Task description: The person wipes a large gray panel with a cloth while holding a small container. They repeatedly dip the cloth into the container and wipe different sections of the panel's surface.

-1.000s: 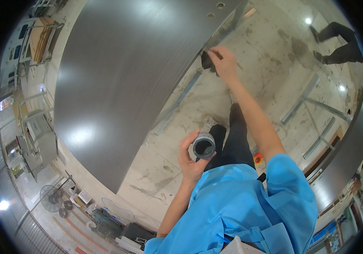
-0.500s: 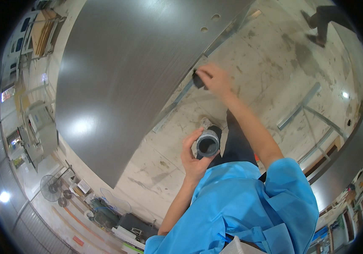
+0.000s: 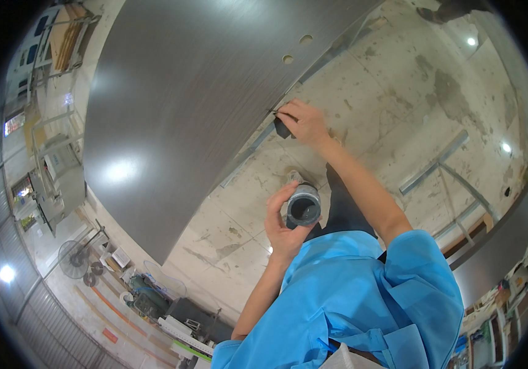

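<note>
My left hand [image 3: 281, 225] is wrapped round a round grey cup [image 3: 304, 208], held upright in front of my waist. The cup's mouth faces up and its inside looks dark grey. Out to the front, my right hand [image 3: 305, 123] pinches a small black piece [image 3: 284, 128], perhaps a pad or cloth; its kind is unclear. A thin dark tip shows by the fingertips at the edge of a large dark grey panel [image 3: 171, 104]. Whether the tip touches the panel I cannot tell. Two round holes go through the panel beyond my right hand.
Metal bars [image 3: 434, 161] lie on the stained floor [image 3: 393, 104] to the right. Another dark panel [image 3: 504, 246] stands at the far right. A fan [image 3: 74, 258] and assorted gear are at the lower left. Part of another person [image 3: 454, 11] shows at the top right.
My right hand has moved slightly down and left, its fingertips now at the panel's edge with the black piece below them. The left hand and cup have barely moved.
</note>
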Action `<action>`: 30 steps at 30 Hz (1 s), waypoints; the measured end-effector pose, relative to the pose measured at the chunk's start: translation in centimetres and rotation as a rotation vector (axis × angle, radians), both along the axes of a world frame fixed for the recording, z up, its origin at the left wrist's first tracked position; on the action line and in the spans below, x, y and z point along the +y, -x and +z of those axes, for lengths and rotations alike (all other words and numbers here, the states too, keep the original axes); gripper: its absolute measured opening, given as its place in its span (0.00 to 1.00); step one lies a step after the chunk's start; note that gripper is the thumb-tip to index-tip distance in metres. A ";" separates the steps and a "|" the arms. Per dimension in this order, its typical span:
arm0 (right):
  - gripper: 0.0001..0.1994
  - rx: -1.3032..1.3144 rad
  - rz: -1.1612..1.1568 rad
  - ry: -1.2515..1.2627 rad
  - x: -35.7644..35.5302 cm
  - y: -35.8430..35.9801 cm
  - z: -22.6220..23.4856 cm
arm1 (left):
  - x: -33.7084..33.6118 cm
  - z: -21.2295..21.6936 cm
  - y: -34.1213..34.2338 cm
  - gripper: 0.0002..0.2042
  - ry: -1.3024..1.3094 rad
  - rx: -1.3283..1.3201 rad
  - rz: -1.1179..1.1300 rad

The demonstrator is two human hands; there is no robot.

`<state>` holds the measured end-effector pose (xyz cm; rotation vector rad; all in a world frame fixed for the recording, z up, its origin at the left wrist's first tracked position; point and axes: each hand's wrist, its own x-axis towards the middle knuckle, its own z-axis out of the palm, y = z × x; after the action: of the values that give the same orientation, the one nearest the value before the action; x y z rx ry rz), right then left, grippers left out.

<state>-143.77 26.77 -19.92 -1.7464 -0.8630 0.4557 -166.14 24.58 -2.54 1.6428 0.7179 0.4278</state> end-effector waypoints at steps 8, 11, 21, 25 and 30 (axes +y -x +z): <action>0.05 0.121 -0.286 -0.067 -0.9 -2.5 0.5 | -1.4 0.6 -2.9 0.36 0.038 -0.015 0.085; 0.05 0.044 -0.205 -0.064 -0.9 -3.2 0.8 | -1.3 0.3 -3.5 0.42 -0.013 -0.005 -0.006; 0.06 0.049 -0.252 -0.038 -1.1 -4.6 0.4 | -1.5 0.6 -4.1 0.37 0.027 -0.024 0.025; 0.07 0.132 -0.250 -0.054 -0.7 -5.6 0.8 | -0.7 0.3 -4.1 0.37 0.036 -0.035 0.004; 0.07 0.230 -0.529 -0.025 -1.5 -6.4 0.9 | 0.6 -0.3 -3.3 0.37 0.021 -0.075 -0.001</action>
<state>-137.39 25.27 -19.00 -1.7731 -0.2252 0.2800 -162.80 25.20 -2.87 1.5992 0.6632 0.4773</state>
